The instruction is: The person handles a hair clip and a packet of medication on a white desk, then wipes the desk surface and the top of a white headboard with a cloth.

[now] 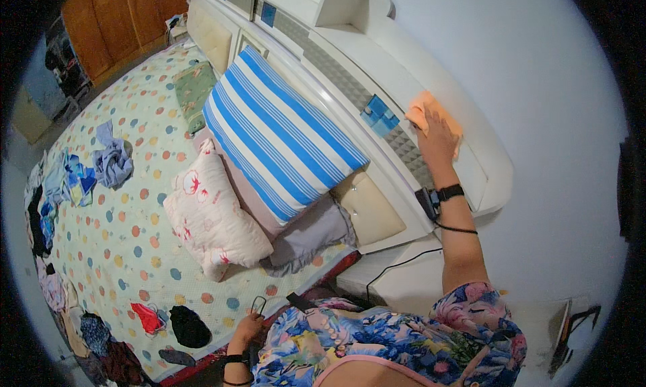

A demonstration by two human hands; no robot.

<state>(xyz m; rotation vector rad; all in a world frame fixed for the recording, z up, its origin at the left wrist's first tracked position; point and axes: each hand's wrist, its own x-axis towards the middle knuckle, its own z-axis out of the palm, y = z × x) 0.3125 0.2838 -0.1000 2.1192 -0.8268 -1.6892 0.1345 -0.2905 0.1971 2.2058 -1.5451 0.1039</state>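
My right hand (440,141) presses an orange cloth (423,107) against the white top ledge of the headboard (393,59). The cloth is bunched under the fingers, and one edge shows beside the wrist. Low at my left side, by the bed's edge, is my left hand (247,329), its fingers curled. A thin dark loop (259,305) shows at its fingertips; whether the hand grips it I cannot tell. Below the ledge runs a grey patterned strip with blue panels (379,115).
A striped pillow (282,135) leans on the headboard. Nearby lie a pink printed pillow (217,220) and a grey pillow (313,235). Clothes (112,160) and a black cloth item (189,326) lie on the dotted bedspread (136,256). A cable (398,266) crosses the white nightstand (353,276).
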